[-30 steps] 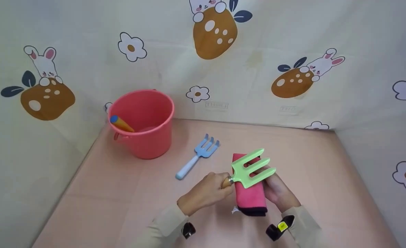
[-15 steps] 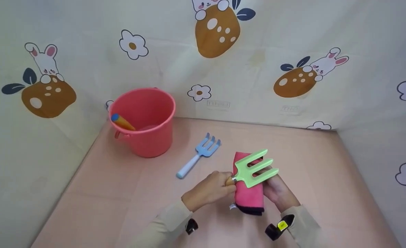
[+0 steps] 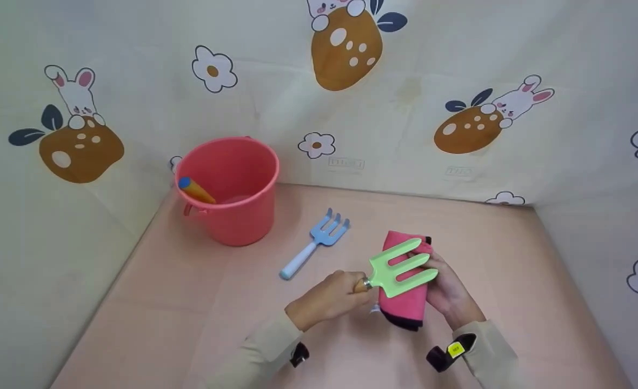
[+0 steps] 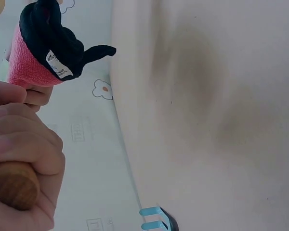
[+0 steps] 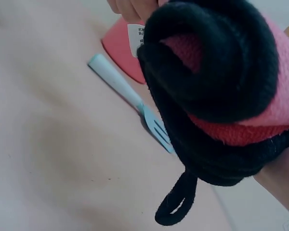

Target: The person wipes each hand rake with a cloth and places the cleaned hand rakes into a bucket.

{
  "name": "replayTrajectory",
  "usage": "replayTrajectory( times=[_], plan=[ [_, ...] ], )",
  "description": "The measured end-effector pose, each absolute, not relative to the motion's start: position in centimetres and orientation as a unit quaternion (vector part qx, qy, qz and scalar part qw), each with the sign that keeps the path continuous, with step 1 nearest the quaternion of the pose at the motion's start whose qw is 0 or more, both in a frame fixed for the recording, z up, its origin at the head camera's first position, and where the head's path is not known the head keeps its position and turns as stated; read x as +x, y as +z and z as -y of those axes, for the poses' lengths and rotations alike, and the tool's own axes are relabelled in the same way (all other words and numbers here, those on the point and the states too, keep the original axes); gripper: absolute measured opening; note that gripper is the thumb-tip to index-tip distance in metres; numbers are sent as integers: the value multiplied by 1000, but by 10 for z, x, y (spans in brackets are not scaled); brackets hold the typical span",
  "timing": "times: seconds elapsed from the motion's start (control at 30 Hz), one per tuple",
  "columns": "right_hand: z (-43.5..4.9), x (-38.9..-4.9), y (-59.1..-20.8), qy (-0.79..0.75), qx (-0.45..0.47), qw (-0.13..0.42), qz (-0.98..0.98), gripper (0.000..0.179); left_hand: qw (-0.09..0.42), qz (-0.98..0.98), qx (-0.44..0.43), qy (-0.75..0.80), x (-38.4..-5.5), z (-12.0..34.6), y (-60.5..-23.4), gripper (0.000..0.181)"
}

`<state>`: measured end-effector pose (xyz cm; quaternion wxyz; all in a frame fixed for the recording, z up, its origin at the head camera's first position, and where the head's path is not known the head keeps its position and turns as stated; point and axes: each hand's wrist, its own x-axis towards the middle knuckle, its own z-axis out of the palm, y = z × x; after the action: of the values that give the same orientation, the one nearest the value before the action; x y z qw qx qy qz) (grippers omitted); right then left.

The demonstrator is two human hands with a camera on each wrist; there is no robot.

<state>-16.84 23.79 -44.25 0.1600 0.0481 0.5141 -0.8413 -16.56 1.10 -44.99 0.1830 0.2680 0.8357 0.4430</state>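
Note:
My left hand [image 3: 332, 297] grips the wooden handle [image 4: 14, 185] of a green garden hand fork [image 3: 392, 273], whose three tines point right. Behind the fork, my right hand [image 3: 451, 289] holds a folded pink cloth [image 3: 408, 308] with a dark edge. Seen from the right wrist, the cloth [image 5: 221, 77] is rolled in layers, and a dark hanging loop [image 5: 178, 199] dangles from it. The fork's head overlaps the cloth in the head view. A white label [image 4: 59, 65] shows on the cloth's edge in the left wrist view.
A blue hand fork [image 3: 316, 243] with a pale handle lies on the table [image 3: 151, 319], left of the hands. Farther back at the left stands a pink bucket [image 3: 243, 221], with an orange, blue-tipped handle [image 3: 195, 190] leaning inside. Printed sheet walls [image 3: 276, 97] enclose the table.
The right hand has moved the cloth a little right and away from the body, and the cloth is tilted more. The left hand keeps its grip on the green fork, almost in place.

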Motion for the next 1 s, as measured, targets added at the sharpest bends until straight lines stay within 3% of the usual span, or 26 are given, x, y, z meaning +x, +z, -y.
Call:
replayTrajectory(
  times=[1.0],
  plan=[
    [-266, -164, -422, -804, 74, 102, -581, 27, 196, -851, 279, 399, -161, 0, -448, 24]
  ],
)
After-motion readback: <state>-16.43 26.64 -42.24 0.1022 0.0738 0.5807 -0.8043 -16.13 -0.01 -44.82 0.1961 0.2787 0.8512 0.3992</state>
